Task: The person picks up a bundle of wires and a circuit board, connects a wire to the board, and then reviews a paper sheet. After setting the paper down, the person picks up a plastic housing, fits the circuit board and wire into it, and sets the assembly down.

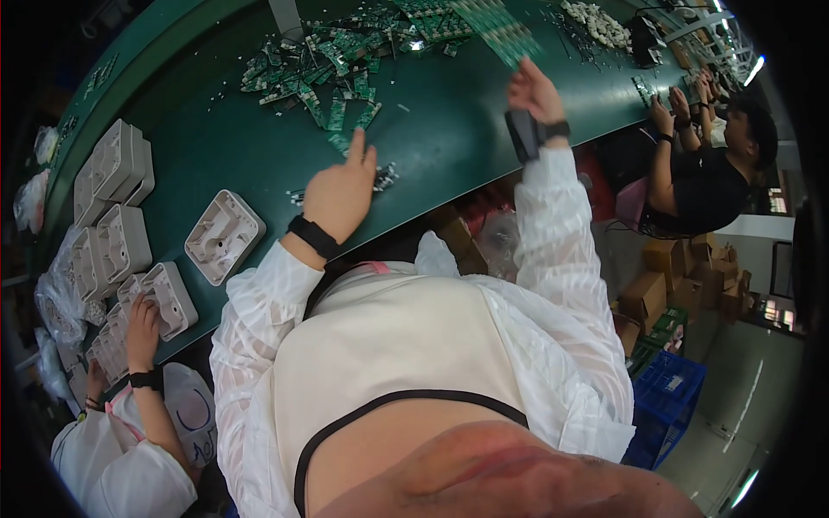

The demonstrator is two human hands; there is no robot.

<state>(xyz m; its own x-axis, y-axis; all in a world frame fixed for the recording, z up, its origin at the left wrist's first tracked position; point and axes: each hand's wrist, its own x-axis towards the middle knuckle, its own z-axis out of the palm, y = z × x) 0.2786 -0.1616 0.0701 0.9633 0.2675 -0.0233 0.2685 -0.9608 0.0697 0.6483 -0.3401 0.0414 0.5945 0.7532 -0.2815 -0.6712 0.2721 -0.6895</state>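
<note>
My right hand is raised over the green bench and closed on the near end of a large green circuit board panel. My left hand is low over the bench, index finger stretched forward and another finger apart from it. Its index fingertip is at a small green circuit board strip; whether they touch I cannot tell. Partly hidden behind this hand lies a little pile of small black and white parts. Beyond it spreads a heap of small green circuit boards.
White plastic housings stand on the left of the green bench, where a co-worker's hand touches one. White parts are heaped at the far right. Another person works along the bench. Cardboard boxes and a blue crate stand on the floor.
</note>
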